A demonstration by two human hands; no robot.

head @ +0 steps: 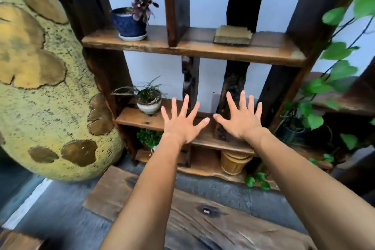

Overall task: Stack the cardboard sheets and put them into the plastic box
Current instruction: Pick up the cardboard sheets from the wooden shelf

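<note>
My left hand and my right hand are stretched out side by side in front of a dark wooden shelf unit, palms away from me, fingers spread wide, holding nothing. No cardboard sheets and no plastic box appear anywhere in this view. A small greyish flat piece leans against the wall behind the middle shelf, between the two hands; what it is cannot be told.
On the shelves stand a blue pot with a purple plant, a worn tan block, a white pot with grass and a wooden bucket. A big yellow textured form fills the left. Green vines hang at right. A wooden tabletop lies below.
</note>
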